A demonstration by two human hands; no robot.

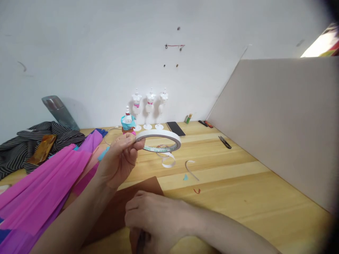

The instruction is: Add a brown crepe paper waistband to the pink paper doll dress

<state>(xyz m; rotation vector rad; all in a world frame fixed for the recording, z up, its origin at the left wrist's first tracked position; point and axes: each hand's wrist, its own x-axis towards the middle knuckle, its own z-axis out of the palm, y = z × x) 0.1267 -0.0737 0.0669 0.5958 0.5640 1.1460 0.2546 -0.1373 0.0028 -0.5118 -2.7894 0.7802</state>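
Observation:
My left hand (120, 158) pinches a roll of white double-sided tape (176, 138) by its near left rim, holding it up above the table. Green lettering shows on the inside of its cardboard core. Lower down, my right hand (156, 215) is closed, its fingers curled over a dark thing that I cannot make out. Beneath and beside it lies a sheet of brown paper (148, 185). Behind the tape roll, a curled white strip (168, 161) rests on the table.
Coloured crepe paper (53, 187) and a striped cloth (66, 132) pile up on the left. Along the wall stand several white mini mannequins (150, 102), a phone (176, 129) and a green lighter-like item (189, 119). Small scissors (225, 142) lie near the right partition (286, 116).

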